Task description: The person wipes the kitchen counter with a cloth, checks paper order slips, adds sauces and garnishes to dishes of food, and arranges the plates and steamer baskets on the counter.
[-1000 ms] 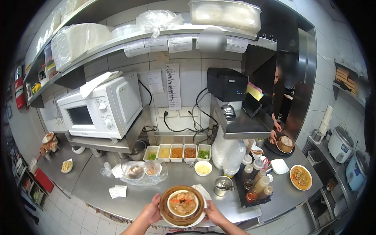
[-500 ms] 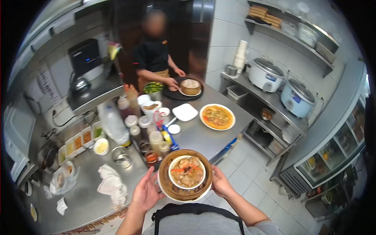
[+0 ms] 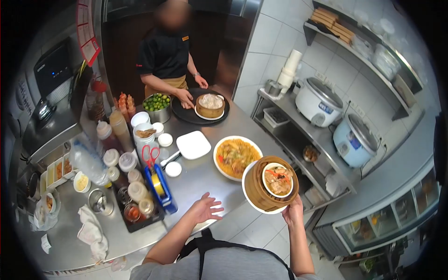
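My right hand point(image 3: 293, 212) grips the edge of a white plate point(image 3: 254, 205) that carries a round bamboo steamer point(image 3: 255, 185). Inside the steamer sits a white bowl point(image 3: 291, 189) of meat pieces point(image 3: 278, 181) with red strips on top. The steamer is held up to the right, over the counter's edge, and looks tilted. My left hand point(image 3: 205, 209) is apart from it, fingers spread, holding nothing, above the counter's front edge. Just beyond the steamer, a white plate of noodles point(image 3: 238, 157) rests on the steel counter point(image 3: 193, 175).
Across the counter a co-worker point(image 3: 163, 60) touches a plated steamer point(image 3: 210, 106) on a black tray point(image 3: 186, 112). Left stand a blue tape dispenser point(image 3: 161, 191), red scissors point(image 3: 150, 154), sauce bottles point(image 3: 137, 191) and limes point(image 3: 156, 101). Rice cookers point(image 3: 319, 102) stand on the right shelf.
My left hand has let go of the plate and opened. My right hand has carried the plated steamer to the right, and the view has shifted toward the counter.
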Demonstrator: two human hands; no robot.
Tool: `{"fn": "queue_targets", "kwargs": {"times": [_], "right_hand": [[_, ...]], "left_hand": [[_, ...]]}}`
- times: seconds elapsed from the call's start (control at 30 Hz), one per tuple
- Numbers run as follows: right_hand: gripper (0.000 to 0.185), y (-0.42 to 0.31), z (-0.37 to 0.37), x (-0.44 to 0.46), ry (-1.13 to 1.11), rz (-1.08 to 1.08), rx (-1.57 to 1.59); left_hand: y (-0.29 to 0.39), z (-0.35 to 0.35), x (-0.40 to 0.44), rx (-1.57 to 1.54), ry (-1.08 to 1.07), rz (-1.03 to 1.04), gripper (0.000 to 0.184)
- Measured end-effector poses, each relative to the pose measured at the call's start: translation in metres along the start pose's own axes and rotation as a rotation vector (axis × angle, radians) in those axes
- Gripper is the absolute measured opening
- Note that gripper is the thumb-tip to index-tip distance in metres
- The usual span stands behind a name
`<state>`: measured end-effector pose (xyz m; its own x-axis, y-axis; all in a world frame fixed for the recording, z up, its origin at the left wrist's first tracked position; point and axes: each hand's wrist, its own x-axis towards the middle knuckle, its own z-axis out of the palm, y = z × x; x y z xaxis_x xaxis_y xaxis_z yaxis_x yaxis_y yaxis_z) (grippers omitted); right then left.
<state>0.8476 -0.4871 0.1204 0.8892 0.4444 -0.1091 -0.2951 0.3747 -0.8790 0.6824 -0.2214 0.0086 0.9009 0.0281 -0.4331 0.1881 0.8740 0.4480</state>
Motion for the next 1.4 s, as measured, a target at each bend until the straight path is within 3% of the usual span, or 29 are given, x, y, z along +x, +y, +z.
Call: {"fn": "queue_targets", "kwargs": {"times": [0.13, 0.33, 0.57, 0.67, 0.8, 0.93, 1.0, 1.13, 1.2, 1.23, 1.3, 1.37, 1.4], "right_hand": [[0.023, -0.02, -0.004, 0.097, 0.079, -0.067, 0.036], [0.024, -0.011, -0.03, 0.249, 0.112, -0.065, -0.052], [0.029, 0.044, -0.043, 0.408, 0.045, 0.08, -0.08], [0.031, 0.067, -0.045, 0.468, -0.137, 0.148, -0.167], [0.033, 0.096, -0.044, 0.532, -0.221, 0.309, -0.216], [0.032, 0.118, -0.036, 0.574, -0.456, 0.406, -0.349], [0.034, 0.123, -0.019, 0.578, -0.486, 0.483, -0.278], [0.035, 0.125, 0.006, 0.594, -0.58, 0.535, -0.434], [0.032, 0.145, 0.001, 0.632, -0.861, 0.199, -0.932], [0.032, 0.146, 0.008, 0.648, -0.888, 0.204, -0.929], [0.033, 0.129, 0.032, 0.672, -0.933, -0.231, -1.315], [0.041, 0.105, 0.071, 0.658, -0.745, -0.52, -1.162], [0.044, 0.079, 0.098, 0.63, -0.757, -0.665, -1.148]], "left_hand": [[0.014, 0.001, 0.077, -0.06, 0.06, -0.066, 0.087], [0.031, 0.006, 0.121, -0.057, 0.142, -0.129, 0.088], [0.034, 0.011, 0.133, -0.141, 0.317, 0.1, 0.088], [0.028, 0.02, 0.142, -0.245, 0.413, 0.258, 0.082], [0.001, 0.043, 0.141, -0.428, 0.544, 0.455, 0.072], [-0.026, 0.064, 0.138, -0.504, 0.645, 0.536, 0.068], [-0.034, 0.075, 0.141, -0.533, 0.734, 0.578, 0.062], [-0.036, 0.093, 0.147, -0.498, 0.802, 0.575, 0.059], [-0.033, 0.098, 0.153, -0.368, 0.827, 0.495, 0.064], [-0.032, 0.099, 0.158, -0.372, 0.827, 0.487, 0.064], [-0.035, 0.101, 0.162, -0.366, 0.856, 0.485, 0.064], [-0.034, 0.105, 0.162, -0.349, 0.9, 0.471, 0.063], [-0.034, 0.106, 0.16, -0.352, 0.902, 0.479, 0.063]]}}
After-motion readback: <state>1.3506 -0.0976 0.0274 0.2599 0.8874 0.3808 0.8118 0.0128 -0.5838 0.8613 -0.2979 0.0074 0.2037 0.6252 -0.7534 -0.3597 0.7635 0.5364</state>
